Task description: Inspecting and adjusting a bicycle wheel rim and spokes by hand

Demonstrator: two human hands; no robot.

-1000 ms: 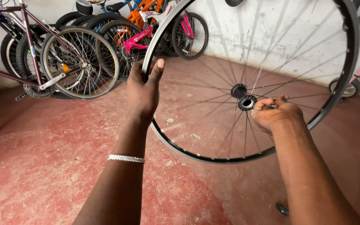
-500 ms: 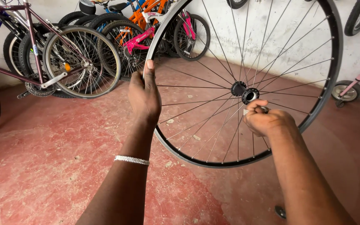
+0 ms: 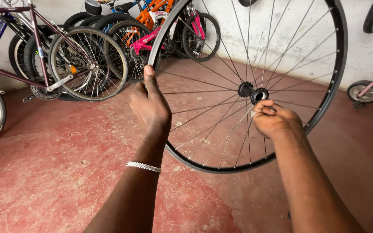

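I have the bare black bicycle wheel with thin steel spokes [image 3: 255, 86] held upright in front of me, filling the frame from about 11 o'clock round to 5 o'clock, clear of the worn red concrete floor [image 3: 57, 172]. My left hand [image 3: 151, 108] wraps the rim at its 9 o'clock edge, fingers closed around it and thumb pointing up along the curve. My right hand [image 3: 275, 118] sits just below the black hub [image 3: 253, 91], at its 5 o'clock, fingers curled tight as if pinching something small against the spokes; I cannot tell what, if anything, it has hold of.

To do this well, I judge the left hand should keep the rim steady and vertical while the right works close to the hub without bending a spoke.

Against the frame half a second ago, the wheel sits a little higher and further right in view, and my right hand has edged nearer the hub. The parked bicycles [image 3: 87, 60] at 10 o'clock along the white wall [image 3: 359, 47] have not moved.
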